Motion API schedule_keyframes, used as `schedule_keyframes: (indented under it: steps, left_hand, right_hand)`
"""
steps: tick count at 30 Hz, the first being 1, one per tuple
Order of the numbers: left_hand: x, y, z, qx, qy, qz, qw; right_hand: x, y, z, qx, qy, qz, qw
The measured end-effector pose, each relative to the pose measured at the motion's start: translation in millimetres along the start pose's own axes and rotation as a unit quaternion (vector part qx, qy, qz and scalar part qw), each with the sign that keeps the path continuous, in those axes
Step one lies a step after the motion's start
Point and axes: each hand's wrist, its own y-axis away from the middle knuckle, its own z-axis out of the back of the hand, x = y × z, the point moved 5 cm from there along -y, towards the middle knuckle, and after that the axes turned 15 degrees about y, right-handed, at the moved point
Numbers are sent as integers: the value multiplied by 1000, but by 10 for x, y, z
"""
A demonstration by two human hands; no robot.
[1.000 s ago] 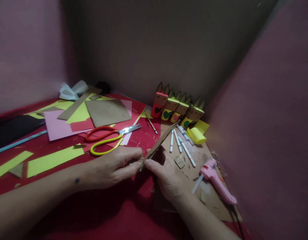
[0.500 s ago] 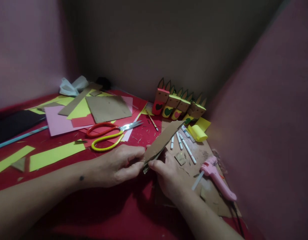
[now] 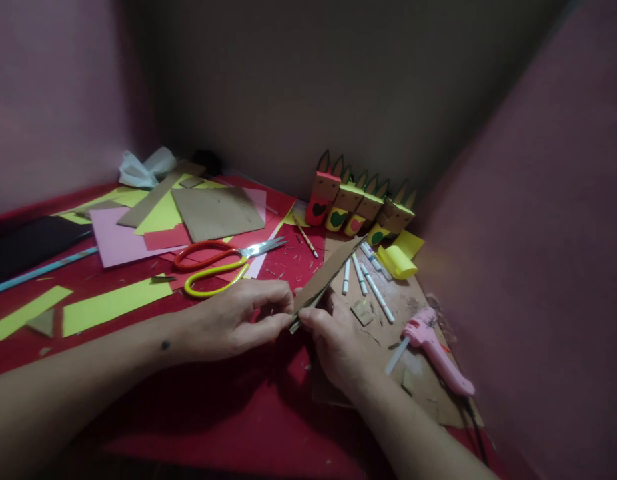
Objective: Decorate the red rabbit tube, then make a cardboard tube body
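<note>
- Red-covered work surface (image 3: pixel 228 427) is being hemmed in by dim pink and grey walls; paper and cardboard offcuts are lying across its far left side.
- Long, layered brown cardboard strip (image 3: pixel 328 275) is being held above the front middle of the surface, tilted, its far end pointing toward a row of small eared cardboard figures (image 3: pixel 349 205).
- Near end is being pinched narrowly between thumb and forefinger of the left hand (image 3: pixel 241 320); the lower side is being gripped by the right hand (image 3: pixel 335 340), thumb uppermost, the other fingers mostly being hidden.
- Step in hand, by judgement: layers are apparently being pressed or lined up at the near end. Whether one folded piece or two is being held cannot be told.
- Next move is seemingly calling for a firm right-hand hold, with edges being matched by the left fingertips.
- Red-and-yellow-handled scissors (image 3: pixel 242 256) are lying unheld beyond the left hand; a pink glue gun (image 3: pixel 441 357) is resting on a flat brown cardboard sheet (image 3: pixel 412 295), right of the right hand.
</note>
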Motion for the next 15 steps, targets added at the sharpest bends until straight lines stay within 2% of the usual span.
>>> schedule_keyframes:
  steps: [6, 10, 15]
  left_hand:
    - [-44, 44, -16, -37, -81, -84, 992]
    - [-18, 95, -66, -63, -135, -146, 978]
    - [-7, 143, -115, -89, -173, -146, 970]
  right_hand:
    - [104, 12, 49, -32, 100, 12, 994]
    - [131, 22, 51, -30, 109, 13, 993]
    - [86, 31, 11, 13, 63, 21, 998]
